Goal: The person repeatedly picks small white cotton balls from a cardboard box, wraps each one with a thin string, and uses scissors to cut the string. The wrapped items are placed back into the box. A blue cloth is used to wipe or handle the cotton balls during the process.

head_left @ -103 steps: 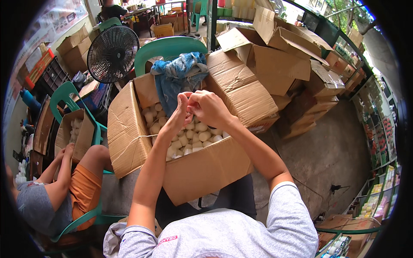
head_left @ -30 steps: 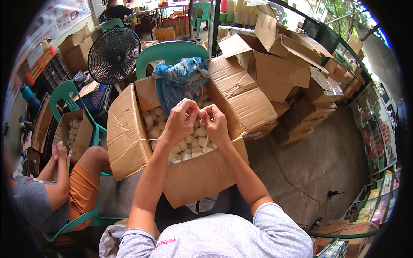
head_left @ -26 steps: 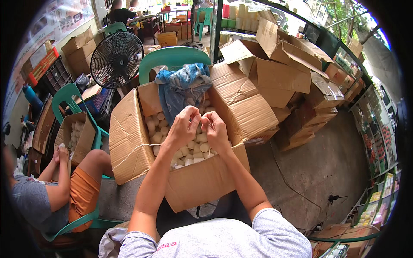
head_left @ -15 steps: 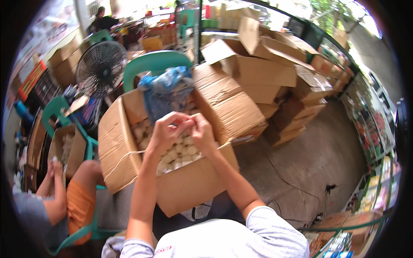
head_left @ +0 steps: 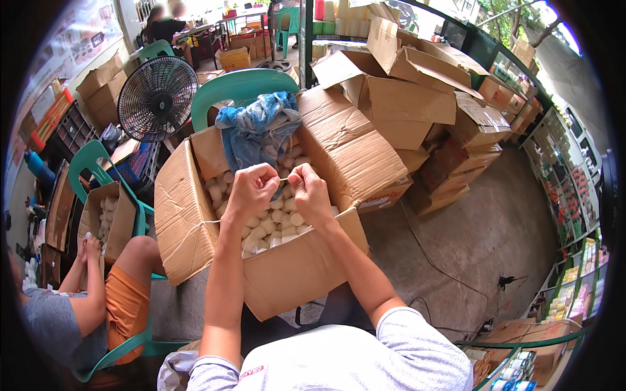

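Over an open cardboard box (head_left: 297, 274), my left hand (head_left: 251, 192) and my right hand (head_left: 310, 194) face each other, fingers pinched. Between their fingertips stretches a short, thin, pale strand (head_left: 283, 179); its exact kind is too small to tell. Below them the box holds many small cream-coloured cylinders (head_left: 277, 221), lying loose in a heap. A crumpled blue and grey cloth (head_left: 257, 130) drapes over the far side of the box, partly on the cylinders. A thin pale string (head_left: 195, 231) hangs across the left flap.
A green plastic chair (head_left: 241, 91) stands behind the box, a black fan (head_left: 158, 98) to its left. Stacked cardboard boxes (head_left: 411, 98) rise at the right. At left, a seated person (head_left: 78, 306) works by another box of cylinders (head_left: 107, 218). A cable (head_left: 443, 270) crosses the floor.
My hands, close together before, have drawn slightly apart, and the strand between them now shows. The view has shifted a little, and the seated person at left has barely moved.
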A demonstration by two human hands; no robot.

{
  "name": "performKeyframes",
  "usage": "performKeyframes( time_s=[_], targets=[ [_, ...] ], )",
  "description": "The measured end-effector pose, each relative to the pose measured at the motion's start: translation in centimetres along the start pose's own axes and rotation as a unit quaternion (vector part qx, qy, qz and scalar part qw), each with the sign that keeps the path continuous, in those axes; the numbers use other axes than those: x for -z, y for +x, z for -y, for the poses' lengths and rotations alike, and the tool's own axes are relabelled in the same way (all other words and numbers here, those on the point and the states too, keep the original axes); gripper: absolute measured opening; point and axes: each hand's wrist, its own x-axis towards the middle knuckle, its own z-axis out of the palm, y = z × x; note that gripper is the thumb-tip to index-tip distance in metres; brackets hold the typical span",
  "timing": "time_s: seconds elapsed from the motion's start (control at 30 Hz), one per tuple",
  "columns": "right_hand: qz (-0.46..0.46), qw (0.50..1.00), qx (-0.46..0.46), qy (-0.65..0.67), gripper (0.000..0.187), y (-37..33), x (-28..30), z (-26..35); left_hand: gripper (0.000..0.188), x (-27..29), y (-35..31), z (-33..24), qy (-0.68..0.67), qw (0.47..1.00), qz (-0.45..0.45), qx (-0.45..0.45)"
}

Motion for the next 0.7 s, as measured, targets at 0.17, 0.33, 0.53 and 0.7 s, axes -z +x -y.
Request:
performKeyframes(
  time_s=[0.17, 0.33, 0.53, 0.7],
  targets=[
    [0.004, 0.999, 0.009, 0.033, 0.005, 0.1, -0.1, -0.1, 0.011, 0.4, 0.1, 1.1, -0.119, 0.992, -0.011, 0.047],
    [0.158, 0.972, -0.03, 0.171, 0.009, 0.0, 1.1, -0.6, 0.013, 3.2, 0.9, 1.7, -0.525, 0.843, -0.106, 0.043],
    [0.104, 0.896, -0.055, 0.428, 0.015, -0.6, 11.4, 1.5, 0.025, 15.1, -1.0, 1.3, -0.664, 0.707, -0.24, -0.026],
    [0.086, 0.703, -0.023, 0.705, 0.013, -1.8, 20.2, -1.5, 0.026, 16.7, -1.0, -0.8, -0.596, 0.764, -0.244, -0.036]
  ],
)
